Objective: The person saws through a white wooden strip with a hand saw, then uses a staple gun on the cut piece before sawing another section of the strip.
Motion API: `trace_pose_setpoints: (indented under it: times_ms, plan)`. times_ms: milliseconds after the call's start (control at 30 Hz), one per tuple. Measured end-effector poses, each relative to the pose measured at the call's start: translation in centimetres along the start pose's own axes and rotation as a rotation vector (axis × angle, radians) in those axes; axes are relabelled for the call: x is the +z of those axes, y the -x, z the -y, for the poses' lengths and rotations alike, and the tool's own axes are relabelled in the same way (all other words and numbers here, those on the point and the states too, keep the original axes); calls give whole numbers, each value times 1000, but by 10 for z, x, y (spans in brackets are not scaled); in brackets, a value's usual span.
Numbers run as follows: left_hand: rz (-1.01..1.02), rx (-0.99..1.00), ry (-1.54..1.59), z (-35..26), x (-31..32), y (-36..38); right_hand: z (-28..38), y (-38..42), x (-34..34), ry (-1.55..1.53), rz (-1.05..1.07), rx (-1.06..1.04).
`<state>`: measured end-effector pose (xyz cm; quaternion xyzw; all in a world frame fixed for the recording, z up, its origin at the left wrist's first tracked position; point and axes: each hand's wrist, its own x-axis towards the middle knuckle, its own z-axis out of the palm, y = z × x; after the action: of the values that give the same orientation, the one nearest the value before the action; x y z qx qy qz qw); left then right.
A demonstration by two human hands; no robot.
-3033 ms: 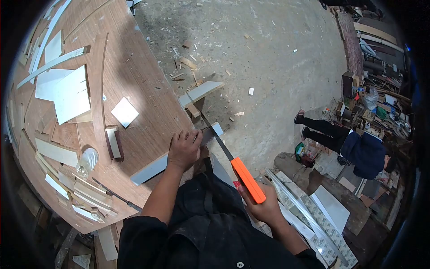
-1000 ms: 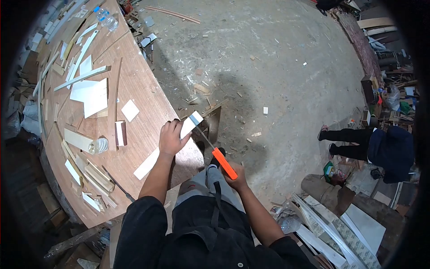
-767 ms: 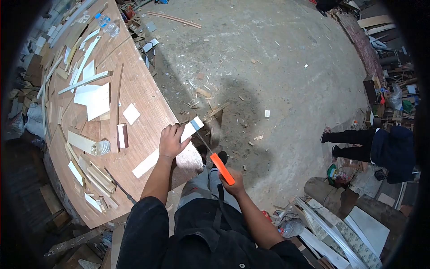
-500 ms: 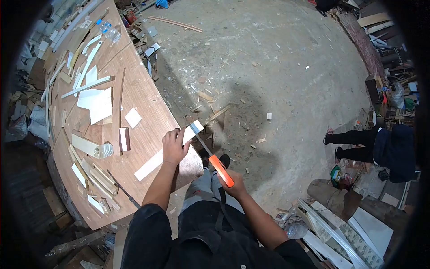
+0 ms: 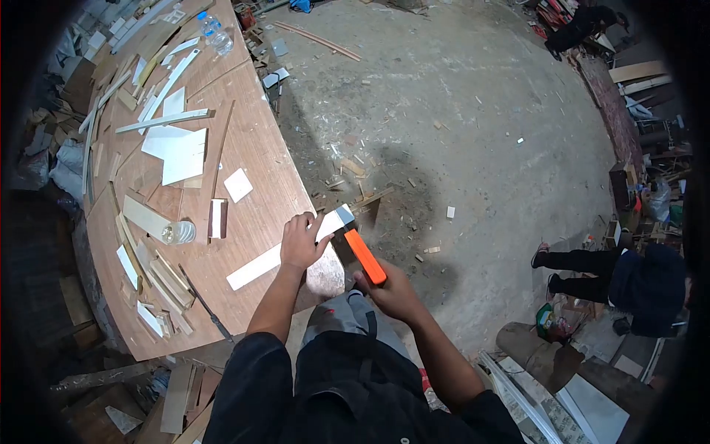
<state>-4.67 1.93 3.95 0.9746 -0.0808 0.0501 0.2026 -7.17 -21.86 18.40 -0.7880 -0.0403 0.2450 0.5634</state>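
Since half a second ago our saw (image 5: 364,255) has slid forward, its orange handle now close against the strip (image 5: 285,249). On the counter (image 5: 251,155) to the left stand a bottle (image 5: 177,232) and a small block (image 5: 217,217). Our left hand (image 5: 302,242) presses the strip flat at the counter's right edge, its end overhanging. Our right hand (image 5: 392,294) is clenched around the saw handle. Far right, another person (image 5: 629,274) crouches.

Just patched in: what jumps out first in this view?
The bright orange saw handle at centre, gripped by the right hand at the table's edge. Beside it, the left hand presses a long pale strip onto the brown worktable, its end overhanging the edge. At far right, another person crouches on the littered floor.
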Motion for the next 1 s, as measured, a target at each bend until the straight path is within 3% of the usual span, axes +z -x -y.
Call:
trace_pose_setpoints:
  times_ms: [133,167,267,300,400,567,733,933,1000]
  plan:
    - [16,-6,19,1,-1,-1,29,-47,-17,-113,120,83]
    - [-7,-29,37,1,-1,-3,56,-56,-26,-25,175,214]
    - [-19,-80,72,0,-6,-8,90,-71,-24,167,242,268]
    - [-13,-103,78,-1,-7,-9,76,-70,-15,182,191,86]
    - [50,-151,116,0,-12,-13,76,-61,-5,173,96,99]
    - [277,-30,15,11,-11,-27,78,-58,5,214,49,211]
    - [256,-63,18,20,4,-18,96,-77,10,247,40,154]
    - [155,-20,85,25,5,-21,124,-111,-5,94,162,441]
    - [86,-47,195,20,-5,-24,113,-114,-7,116,136,409]
